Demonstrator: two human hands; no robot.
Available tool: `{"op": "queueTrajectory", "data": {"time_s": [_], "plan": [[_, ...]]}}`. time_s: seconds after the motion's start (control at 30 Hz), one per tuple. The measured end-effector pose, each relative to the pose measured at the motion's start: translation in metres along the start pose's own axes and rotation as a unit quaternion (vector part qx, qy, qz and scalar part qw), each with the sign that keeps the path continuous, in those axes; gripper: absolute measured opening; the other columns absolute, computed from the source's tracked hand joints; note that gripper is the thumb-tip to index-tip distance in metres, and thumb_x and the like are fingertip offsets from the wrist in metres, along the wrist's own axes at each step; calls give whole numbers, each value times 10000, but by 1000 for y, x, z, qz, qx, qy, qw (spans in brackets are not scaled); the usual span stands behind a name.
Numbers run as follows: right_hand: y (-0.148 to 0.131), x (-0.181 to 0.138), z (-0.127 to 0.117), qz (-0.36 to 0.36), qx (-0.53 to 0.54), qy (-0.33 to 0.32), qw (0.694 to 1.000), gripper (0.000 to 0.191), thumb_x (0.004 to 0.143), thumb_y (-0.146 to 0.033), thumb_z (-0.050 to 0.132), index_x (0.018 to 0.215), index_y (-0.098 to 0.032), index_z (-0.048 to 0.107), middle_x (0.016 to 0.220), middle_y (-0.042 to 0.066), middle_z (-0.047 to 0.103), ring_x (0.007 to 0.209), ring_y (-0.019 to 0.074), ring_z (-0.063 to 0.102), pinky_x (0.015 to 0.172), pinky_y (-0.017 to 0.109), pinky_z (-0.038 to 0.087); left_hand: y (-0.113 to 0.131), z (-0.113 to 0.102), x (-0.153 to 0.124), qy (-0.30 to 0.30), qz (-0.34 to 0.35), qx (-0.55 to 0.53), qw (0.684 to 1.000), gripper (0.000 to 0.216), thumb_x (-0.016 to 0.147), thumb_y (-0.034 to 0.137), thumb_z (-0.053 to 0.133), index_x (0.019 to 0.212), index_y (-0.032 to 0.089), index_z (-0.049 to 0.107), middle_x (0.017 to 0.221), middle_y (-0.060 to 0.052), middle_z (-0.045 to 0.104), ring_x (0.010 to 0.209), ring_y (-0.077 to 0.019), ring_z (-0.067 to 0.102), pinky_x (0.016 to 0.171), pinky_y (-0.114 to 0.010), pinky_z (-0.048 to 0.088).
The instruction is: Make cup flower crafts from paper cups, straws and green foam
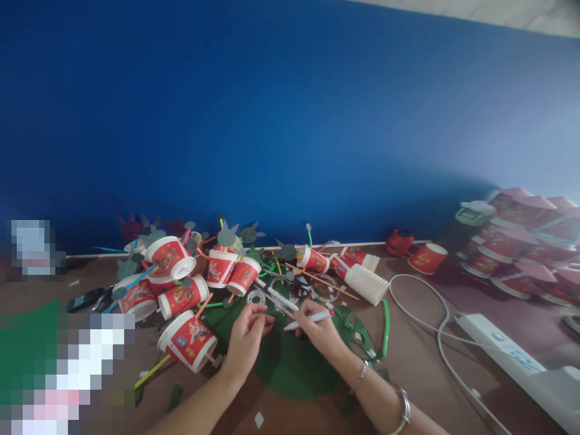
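Blue wall [290, 133]: backdrop to the brown table [299, 423] where we count the items below.
White pen [317, 316]: in the right hand, above the green sheet; dark end toward the left hand, red end to the right.
Right hand [319, 331]: thumb and fingers closed around the pen; forearm slants in from lower right, with a chain bracelet [361, 377] and a bangle [405, 411].
Left hand [247, 338]: near the pen's dark end, well short of touching it; fingers loosely curled toward the right hand, forearm rising from lower left. Whether the fingertips pinch anything, we cannot tell.
Green sheet [296, 377]: on the table, beneath both hands.
Purple-banded marker [281, 296]: lying just beyond the hands.
Red paper cups [188, 341]: heaped to the left, several tilted, with coloured straws.
Cup stack [362, 281]: nested on its side, beyond the right hand.
Power strip [498, 341]: far right, beside a looped pale cable [446, 356].
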State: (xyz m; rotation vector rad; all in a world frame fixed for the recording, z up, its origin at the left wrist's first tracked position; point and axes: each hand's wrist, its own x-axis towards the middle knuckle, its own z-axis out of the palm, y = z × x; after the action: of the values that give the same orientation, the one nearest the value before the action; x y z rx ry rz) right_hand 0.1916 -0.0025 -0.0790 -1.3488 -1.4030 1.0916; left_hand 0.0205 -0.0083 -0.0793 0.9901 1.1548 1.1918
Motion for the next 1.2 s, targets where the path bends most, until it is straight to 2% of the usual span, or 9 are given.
{"op": "queueTrajectory", "data": {"time_s": [0.2,0.37,0.67,1.2], "plan": [[-7,-1,-3,-34,16,-1,999,226,784,-355,531,633,-198,472,499,-25,578,476,112,515,470,207,385,0,0,0,-1,4,-4,1000,210,733,325,577,869,166,564,741,-37,667,803,-204,656,779,-353,527],[-5,-11,1,-5,-2,-40,999,226,758,-324,570,601,-198,468,476,-40,550,434,100,499,425,195,358,0,0,1,-2,3,12,1000,192,720,308,578,855,171,570,728,-37,670,799,-201,657,779,-336,520],[4,-11,5,7,-41,-23,999,199,706,-207,556,552,-207,430,431,-56,527,414,100,494,426,191,335,-3,-2,0,-20,12,18,1000,175,739,282,549,880,177,560,752,-30,655,823,-198,646,748,-333,536],[0,-13,6,-10,-102,-33,994,187,692,-190,535,539,-206,428,445,-42,540,423,100,481,429,191,333,-2,-2,0,-26,13,33,999,171,748,259,519,893,169,531,761,-38,652,833,-201,638,771,-354,530]]}}
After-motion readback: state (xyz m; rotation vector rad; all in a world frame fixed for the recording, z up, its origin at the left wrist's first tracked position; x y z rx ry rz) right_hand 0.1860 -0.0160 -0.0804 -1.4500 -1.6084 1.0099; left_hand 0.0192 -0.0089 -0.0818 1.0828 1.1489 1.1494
